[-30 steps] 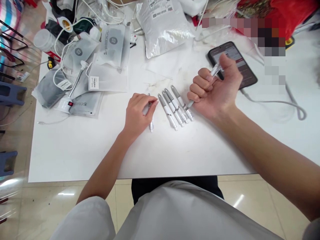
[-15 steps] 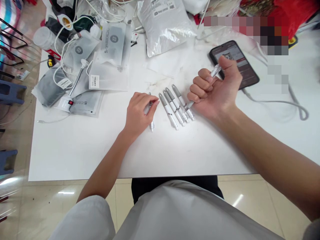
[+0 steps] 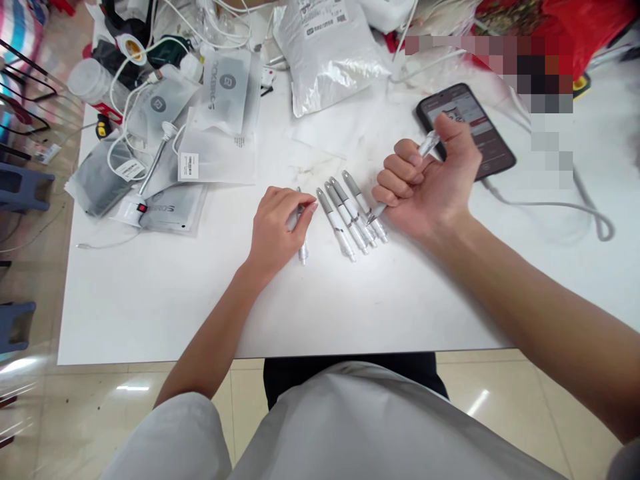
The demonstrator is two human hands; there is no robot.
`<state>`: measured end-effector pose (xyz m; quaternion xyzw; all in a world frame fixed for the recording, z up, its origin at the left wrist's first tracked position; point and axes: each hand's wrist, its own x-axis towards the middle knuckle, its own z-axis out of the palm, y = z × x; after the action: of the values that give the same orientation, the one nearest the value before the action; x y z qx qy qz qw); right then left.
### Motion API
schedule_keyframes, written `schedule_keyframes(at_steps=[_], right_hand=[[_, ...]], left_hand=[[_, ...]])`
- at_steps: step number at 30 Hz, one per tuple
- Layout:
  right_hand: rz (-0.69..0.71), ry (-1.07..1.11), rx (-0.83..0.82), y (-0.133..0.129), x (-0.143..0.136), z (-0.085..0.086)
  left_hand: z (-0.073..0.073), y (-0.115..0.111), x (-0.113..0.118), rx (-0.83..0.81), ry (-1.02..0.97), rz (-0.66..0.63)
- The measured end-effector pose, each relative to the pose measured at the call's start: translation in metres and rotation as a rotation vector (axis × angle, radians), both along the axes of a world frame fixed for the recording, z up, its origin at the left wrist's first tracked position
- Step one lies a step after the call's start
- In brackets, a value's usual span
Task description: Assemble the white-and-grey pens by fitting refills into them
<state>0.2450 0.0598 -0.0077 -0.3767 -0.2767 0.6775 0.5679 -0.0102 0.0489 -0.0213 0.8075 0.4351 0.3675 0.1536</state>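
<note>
My right hand [image 3: 435,180], palm up, is closed in a fist on a clear-ended pen [image 3: 429,143], and my left hand [image 3: 280,220] lies over a second pen [image 3: 303,253] on the white table [image 3: 380,313], thumb and forefinger tips close together, though I cannot tell whether they grip it. Between my hands, four grey-and-white pens [image 3: 354,215] lie side by side, slanted. Farther out are a phone [image 3: 493,143] beyond my right hand, a silvery parcel [image 3: 330,63] at the back, and frosted pouches [image 3: 217,157] to the left.
</note>
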Motion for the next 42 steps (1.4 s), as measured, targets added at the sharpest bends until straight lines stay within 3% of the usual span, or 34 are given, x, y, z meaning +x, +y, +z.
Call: schedule_keyframes(at_steps=[15,20,23,28,32,35,42], right_hand=[[-0.008,0.012,0.017,0.0,-0.005,0.001],[-0.027,-0.005,0.095,0.001,-0.012,0.003],[-0.049,-0.063,0.155,0.001,-0.02,0.006],[-0.05,-0.129,0.122,-0.003,-0.028,0.005],[-0.085,-0.356,0.327,-0.012,-0.031,0.004],[-0.035,-0.595,0.483,-0.02,-0.033,0.002],[0.009,-1.012,0.684,-0.024,-0.032,-0.013]], left_hand=[[0.0,0.0,0.0,0.01,0.025,0.009],[-0.001,0.002,-0.003,0.014,0.024,0.036],[-0.002,0.004,-0.004,-0.009,0.02,0.064],[-0.004,0.005,-0.006,-0.056,0.005,0.074],[-0.004,0.005,-0.006,-0.064,-0.007,0.078],[-0.004,0.005,-0.006,-0.071,0.005,0.081],[-0.004,0.005,-0.006,-0.066,0.024,0.088]])
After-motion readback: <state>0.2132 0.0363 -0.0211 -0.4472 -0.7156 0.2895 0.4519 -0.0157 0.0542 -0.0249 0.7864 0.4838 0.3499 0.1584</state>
